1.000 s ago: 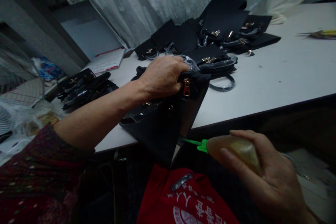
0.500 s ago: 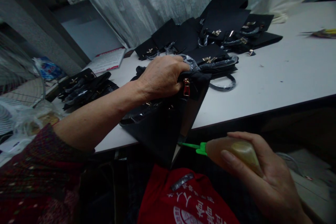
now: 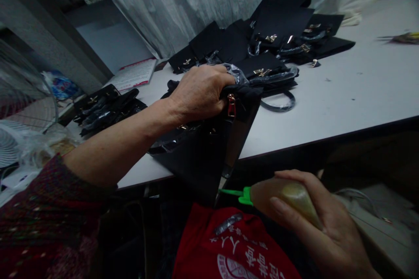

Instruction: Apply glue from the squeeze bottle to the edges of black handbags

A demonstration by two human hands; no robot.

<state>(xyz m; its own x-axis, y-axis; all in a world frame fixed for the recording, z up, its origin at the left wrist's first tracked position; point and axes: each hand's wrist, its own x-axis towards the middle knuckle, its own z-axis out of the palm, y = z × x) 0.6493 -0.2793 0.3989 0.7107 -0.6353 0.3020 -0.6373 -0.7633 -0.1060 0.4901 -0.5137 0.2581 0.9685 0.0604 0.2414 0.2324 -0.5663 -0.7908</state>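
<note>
Your left grip (image 3: pixel 203 91) is clamped, fingers curled together, on the upper part of a black bag (image 3: pixel 193 170), close to its metal zipper pull (image 3: pixel 231 107). The bag is tilted at the near edge of the white surface (image 3: pixel 330 115), its lower corner projecting past that edge toward you; this overhang seems to leave the right side of the bag, with its pale strip (image 3: pixel 223 182), free of the surface and easy to reach. Your right grip (image 3: pixel 330 222) is wrapped around a squeeze bottle (image 3: pixel 284 196) of amber liquid, thumb along its near side, probably so that you can both aim and press it. The bottle lies almost level, its green nozzle (image 3: pixel 245 196) pointing left to the bag's lower corner; whether the tip touches or stands just beside it, you cannot tell here. The firm left hold appears to steady the bag against the nozzle. Below, a red cloth (image 3: pixel 203 244) with white lettering lies nearest you. Farther out, a pile of black bags (image 3: pixel 283 22) occupies the far side of the surface, many with metal fittings and wrapped handles, and a smaller stack (image 3: pixel 108 111) sits to the left, both apparently kept out of the working space. A printed sheet (image 3: pixel 135 76) lies beyond that stack, a yellow-handled tool (image 3: pixel 406 38) at far right, and a grey curtain (image 3: pixel 163 8) hangs behind.
</note>
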